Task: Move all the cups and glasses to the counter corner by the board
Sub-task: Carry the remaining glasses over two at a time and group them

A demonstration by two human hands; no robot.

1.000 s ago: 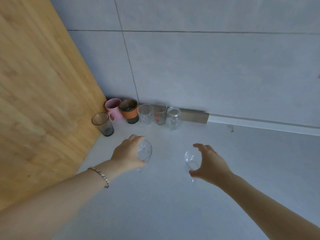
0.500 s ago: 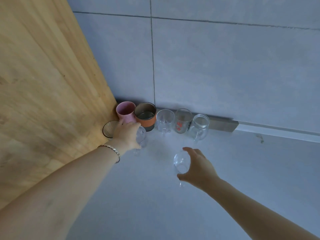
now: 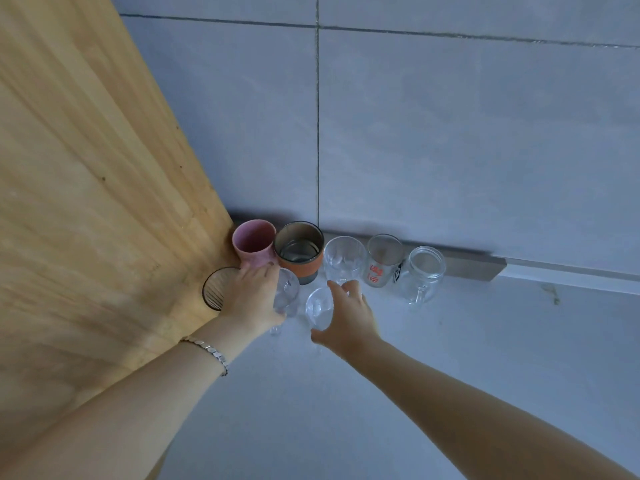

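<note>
Moved: both clear stemmed glasses are now sitting closer to the corner row.
Left hand [image 3: 251, 294]: gripping rounded wine glass [image 3: 286, 295].
Right hand [image 3: 346, 318]: gripping second glass [image 3: 318, 308].

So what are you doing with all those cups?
A person is gathering cups and glasses in the counter corner beside the wooden board. The left hand holds one clear stemmed glass, and the right hand holds another, both close to the group. Already by the wall stand a pink cup, an orange-banded cup, a ribbed dark glass, two more glasses and a glass jar mug.
</note>
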